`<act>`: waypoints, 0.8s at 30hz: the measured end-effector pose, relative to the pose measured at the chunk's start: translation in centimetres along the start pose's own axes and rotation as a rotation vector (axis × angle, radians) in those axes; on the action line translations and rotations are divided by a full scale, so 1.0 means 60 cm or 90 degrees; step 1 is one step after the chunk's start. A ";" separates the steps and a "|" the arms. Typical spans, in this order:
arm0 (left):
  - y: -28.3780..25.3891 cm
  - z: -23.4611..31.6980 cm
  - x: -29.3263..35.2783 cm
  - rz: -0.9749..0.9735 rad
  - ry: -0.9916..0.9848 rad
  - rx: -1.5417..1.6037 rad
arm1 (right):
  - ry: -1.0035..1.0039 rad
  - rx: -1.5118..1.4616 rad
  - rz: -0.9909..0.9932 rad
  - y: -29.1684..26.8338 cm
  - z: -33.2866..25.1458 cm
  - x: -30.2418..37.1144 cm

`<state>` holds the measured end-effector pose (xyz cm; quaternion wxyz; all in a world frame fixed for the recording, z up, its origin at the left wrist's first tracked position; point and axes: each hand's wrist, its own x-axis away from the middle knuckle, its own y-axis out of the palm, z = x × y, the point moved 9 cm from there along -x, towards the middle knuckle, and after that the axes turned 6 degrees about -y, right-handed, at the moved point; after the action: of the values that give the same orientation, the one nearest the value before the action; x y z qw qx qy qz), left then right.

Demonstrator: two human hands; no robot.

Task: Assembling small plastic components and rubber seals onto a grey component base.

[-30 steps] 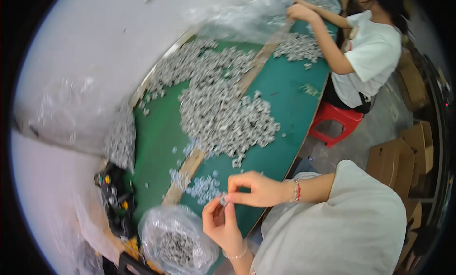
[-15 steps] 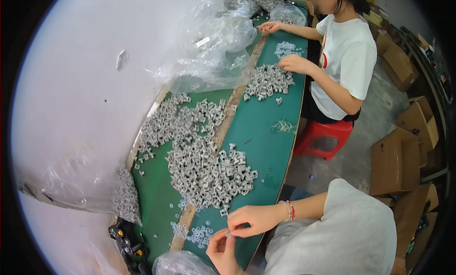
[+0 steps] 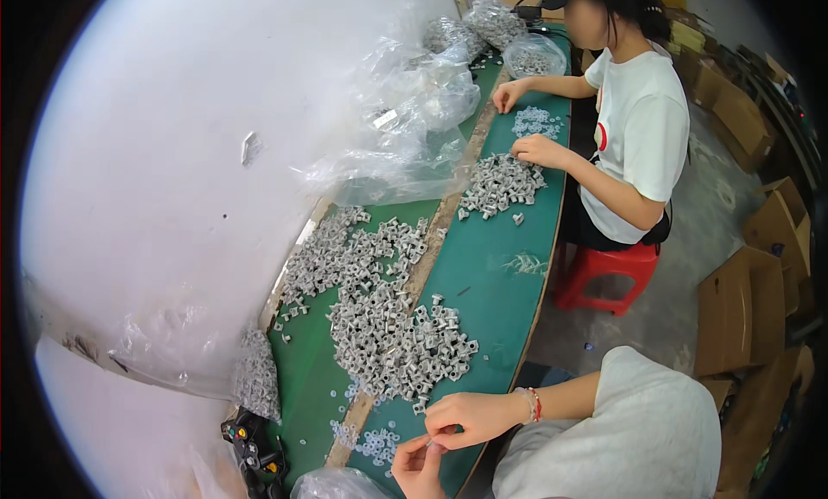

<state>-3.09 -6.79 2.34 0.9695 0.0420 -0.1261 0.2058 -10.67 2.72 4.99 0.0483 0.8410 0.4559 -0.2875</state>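
My left hand [image 3: 419,470] and my right hand [image 3: 470,418] meet over the table's near edge, fingertips pinched together. Between them is a tiny pale piece [image 3: 429,443], mostly covered by the fingers; its kind does not show. Just beyond my hands lies a large heap of small grey fittings [image 3: 397,348], spread over the green table [image 3: 470,326]. A small pile of pale, translucent washers [image 3: 379,447] sits left of my fingers. A bracelet with red and pale beads circles my right wrist.
Farther along, a co-worker on a red stool [image 3: 608,279] handles another heap of fittings [image 3: 503,184] and washers [image 3: 536,122]. Clear plastic bags [image 3: 405,137] lie by the wall. A black game controller [image 3: 250,451] is at lower left. Cardboard boxes [image 3: 737,309] stand at right.
The whole view has shifted, so the table appears lower and farther right. My hands stay pinched together. The co-worker's far hand has come nearer to the washers.
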 end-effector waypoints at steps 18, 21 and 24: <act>-0.214 0.025 0.142 0.178 0.172 0.196 | -0.047 0.564 -0.097 0.048 0.044 -0.021; -0.204 0.003 0.122 0.158 0.082 0.179 | -0.042 0.561 -0.084 0.059 0.056 -0.024; -0.156 0.016 0.100 0.085 0.053 0.297 | -0.046 0.571 -0.060 0.063 0.057 -0.027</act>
<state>5.81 -13.10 4.56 0.9222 0.2474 -0.0373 0.2947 -9.84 -1.84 2.33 -0.3183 0.7463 0.3223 -0.4877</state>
